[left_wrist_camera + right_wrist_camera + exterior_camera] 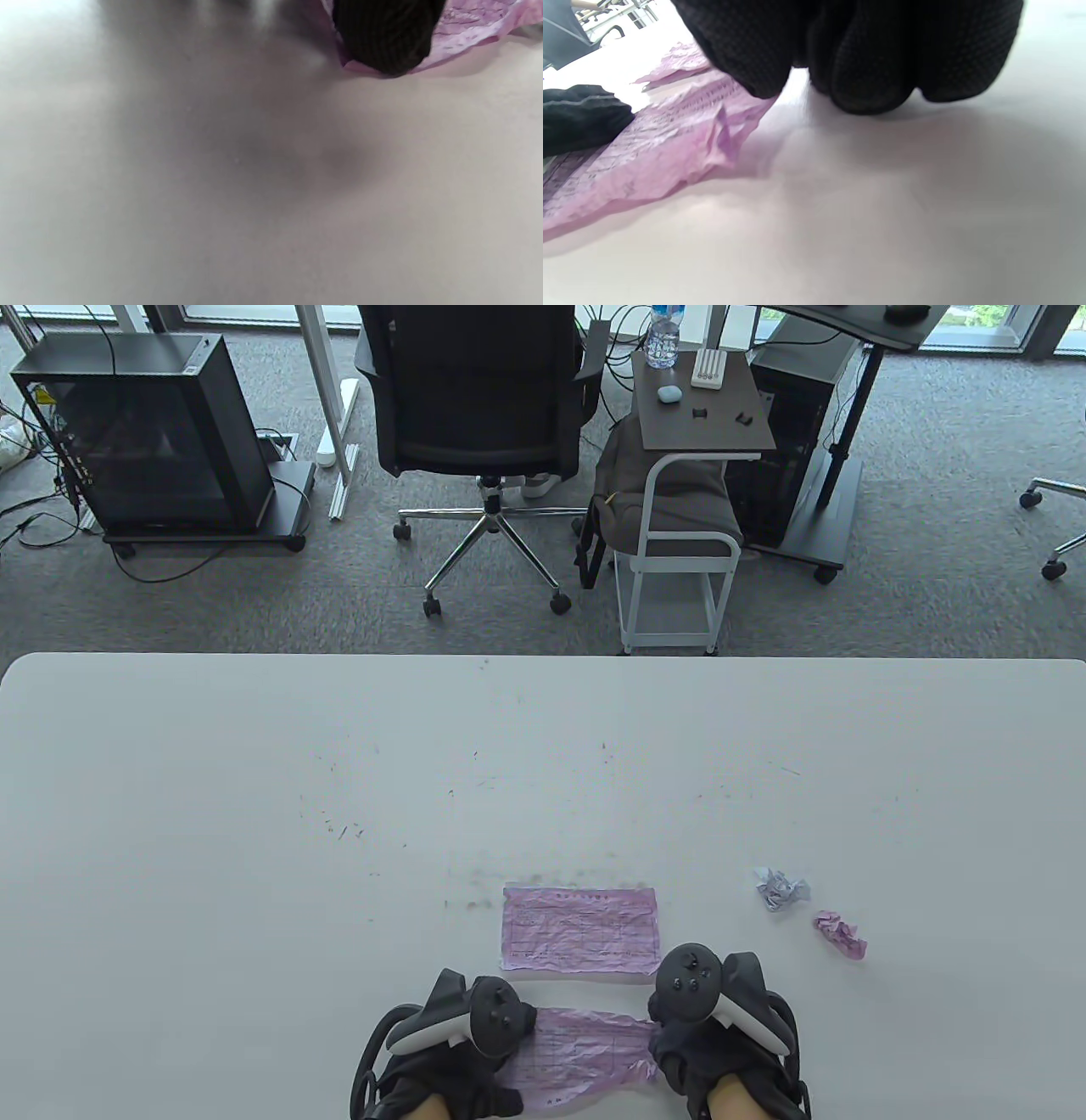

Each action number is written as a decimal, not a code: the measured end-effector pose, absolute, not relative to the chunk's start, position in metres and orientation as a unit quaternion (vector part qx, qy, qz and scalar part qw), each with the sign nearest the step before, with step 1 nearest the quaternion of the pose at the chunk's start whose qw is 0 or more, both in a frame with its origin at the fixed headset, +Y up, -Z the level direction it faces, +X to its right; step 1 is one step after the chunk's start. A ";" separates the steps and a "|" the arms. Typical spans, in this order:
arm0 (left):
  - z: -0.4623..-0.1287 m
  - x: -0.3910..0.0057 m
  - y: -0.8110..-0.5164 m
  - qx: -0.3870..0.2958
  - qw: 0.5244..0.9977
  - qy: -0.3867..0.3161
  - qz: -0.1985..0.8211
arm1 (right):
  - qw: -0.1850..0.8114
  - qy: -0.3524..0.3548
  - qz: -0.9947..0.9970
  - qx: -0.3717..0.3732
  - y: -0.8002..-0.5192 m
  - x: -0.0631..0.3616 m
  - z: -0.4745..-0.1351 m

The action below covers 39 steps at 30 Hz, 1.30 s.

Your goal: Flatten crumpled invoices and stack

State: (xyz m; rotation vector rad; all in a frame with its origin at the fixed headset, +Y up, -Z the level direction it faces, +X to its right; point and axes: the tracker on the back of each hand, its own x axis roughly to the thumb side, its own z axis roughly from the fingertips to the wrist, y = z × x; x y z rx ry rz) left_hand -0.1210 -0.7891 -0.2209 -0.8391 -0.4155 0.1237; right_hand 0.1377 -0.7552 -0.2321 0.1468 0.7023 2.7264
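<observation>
A flattened pink invoice [580,927] lies on the white table [254,814] near the front. Just in front of it a second pink invoice [585,1052], still wrinkled, lies between my two hands. My left hand [475,1044] presses on its left end; a gloved fingertip [384,38] rests on the paper's edge [471,25]. My right hand [708,1027] presses on its right end; its fingers [865,55] sit on the table at the paper's [649,148] edge. Two crumpled balls lie to the right, one whitish-blue [781,888], one pink [840,935].
The table's far edge [543,657] borders an office floor with a black chair [479,398], a computer tower [144,432] and a small side table [700,398]. Small dark marks speckle the tabletop middle.
</observation>
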 end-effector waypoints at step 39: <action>-0.222 -0.120 -0.789 -0.413 0.888 -0.190 0.063 | 0.127 0.403 0.889 0.174 -0.769 0.094 -0.218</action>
